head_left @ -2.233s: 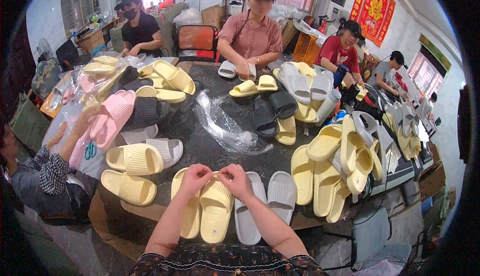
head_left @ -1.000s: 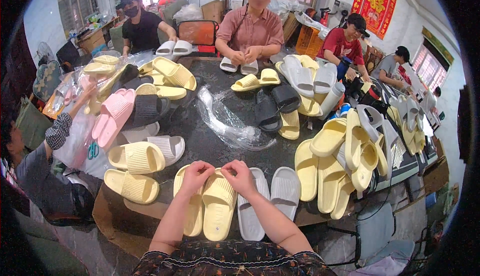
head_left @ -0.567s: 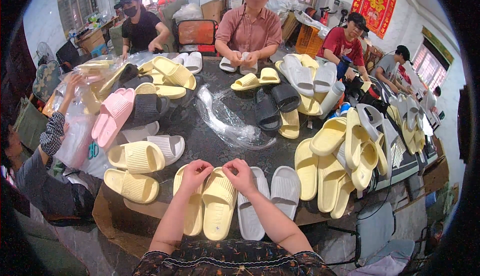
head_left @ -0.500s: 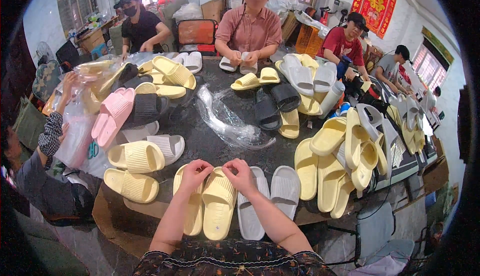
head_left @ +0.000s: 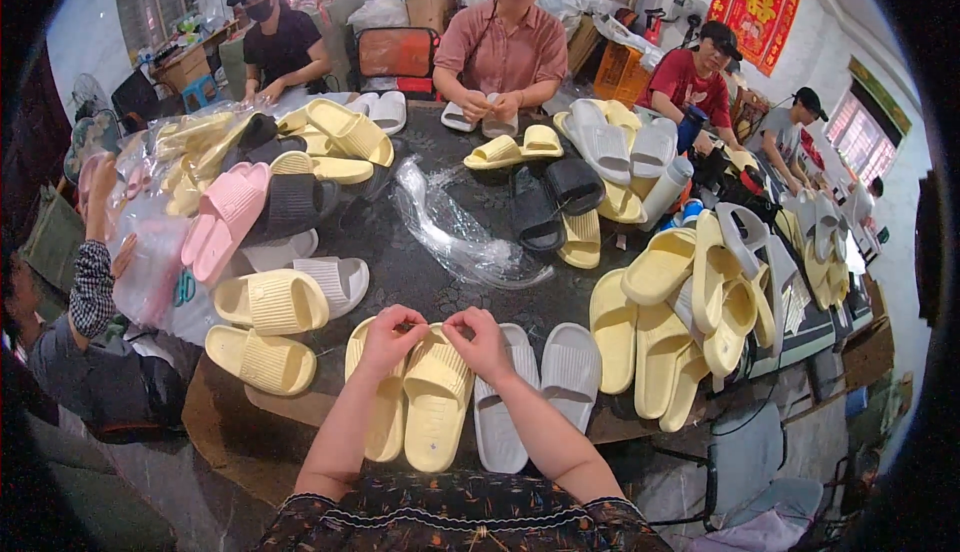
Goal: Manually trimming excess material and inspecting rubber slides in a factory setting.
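We see left hand [head_left: 388, 335] and right hand [head_left: 482, 338] pinched together over the yellow pair [head_left: 412, 399] at the table [head_left: 420, 267] edge; contents unclear. Risk: a tug could slide them off.

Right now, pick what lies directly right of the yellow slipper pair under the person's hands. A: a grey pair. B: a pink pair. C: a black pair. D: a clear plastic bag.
A: the grey pair lies side by side just right of the yellow slipper pair.
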Tool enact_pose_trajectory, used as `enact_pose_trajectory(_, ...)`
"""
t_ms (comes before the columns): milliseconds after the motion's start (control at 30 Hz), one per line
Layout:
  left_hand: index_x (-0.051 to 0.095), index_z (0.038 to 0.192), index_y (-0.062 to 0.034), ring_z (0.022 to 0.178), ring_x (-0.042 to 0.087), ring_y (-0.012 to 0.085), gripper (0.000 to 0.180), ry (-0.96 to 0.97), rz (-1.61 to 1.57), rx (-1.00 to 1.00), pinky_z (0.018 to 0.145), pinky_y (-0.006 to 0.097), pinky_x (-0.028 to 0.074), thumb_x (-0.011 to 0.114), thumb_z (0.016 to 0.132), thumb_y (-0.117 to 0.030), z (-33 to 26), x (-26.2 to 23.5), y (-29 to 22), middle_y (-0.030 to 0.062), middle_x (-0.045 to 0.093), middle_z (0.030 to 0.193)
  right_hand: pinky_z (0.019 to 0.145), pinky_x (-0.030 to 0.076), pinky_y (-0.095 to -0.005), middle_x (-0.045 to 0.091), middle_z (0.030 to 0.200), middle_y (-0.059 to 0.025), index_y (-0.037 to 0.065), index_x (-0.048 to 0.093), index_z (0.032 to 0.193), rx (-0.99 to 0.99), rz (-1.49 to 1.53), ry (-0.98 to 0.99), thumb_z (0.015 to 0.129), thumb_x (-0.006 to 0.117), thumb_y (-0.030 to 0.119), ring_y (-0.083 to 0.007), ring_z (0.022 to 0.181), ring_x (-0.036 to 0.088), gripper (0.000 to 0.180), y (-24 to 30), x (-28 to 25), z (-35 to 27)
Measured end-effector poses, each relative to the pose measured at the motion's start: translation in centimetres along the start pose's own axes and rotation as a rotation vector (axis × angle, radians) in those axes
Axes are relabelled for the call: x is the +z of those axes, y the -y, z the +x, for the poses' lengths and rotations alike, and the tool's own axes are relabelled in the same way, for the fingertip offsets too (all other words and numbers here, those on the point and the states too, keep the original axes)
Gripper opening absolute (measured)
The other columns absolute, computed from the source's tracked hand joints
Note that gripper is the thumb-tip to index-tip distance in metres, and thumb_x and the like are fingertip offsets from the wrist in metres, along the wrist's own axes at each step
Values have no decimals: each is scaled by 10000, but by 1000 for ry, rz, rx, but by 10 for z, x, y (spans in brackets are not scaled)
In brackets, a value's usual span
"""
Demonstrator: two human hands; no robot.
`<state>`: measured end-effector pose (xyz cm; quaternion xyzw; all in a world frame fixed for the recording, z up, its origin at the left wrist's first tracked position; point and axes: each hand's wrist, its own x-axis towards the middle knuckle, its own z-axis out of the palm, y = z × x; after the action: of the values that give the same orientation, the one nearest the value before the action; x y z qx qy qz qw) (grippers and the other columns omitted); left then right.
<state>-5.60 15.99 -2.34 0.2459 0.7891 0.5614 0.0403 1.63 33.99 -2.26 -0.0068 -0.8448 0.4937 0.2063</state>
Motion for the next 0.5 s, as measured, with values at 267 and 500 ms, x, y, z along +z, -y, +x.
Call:
enact_pose_trajectory(267, 694, 900, -60, 835, 586, 150, 136, 54, -24, -20, 721, 279, 493, 713, 790, -138, -3, 0, -6, 48, 620, 837, 678, 453, -308, 597, 785, -58, 40, 662, 824, 14, 7, -7, 800, 704, 117, -193, 752, 551, 90, -1, 1, -2)
enact_pose_trajectory(500, 695, 874, -42, 759, 600, 132, 127, -53, -61, -8, 679, 263, 495, 702, 808, -150, -2, -3, 3, 50, 623, 804, 724, 455, -312, 602, 800, -69, 24, 662, 843, 10, -15, 36, 826, 678, 154, -203, 796, 564, 132, 3, 4, 1)
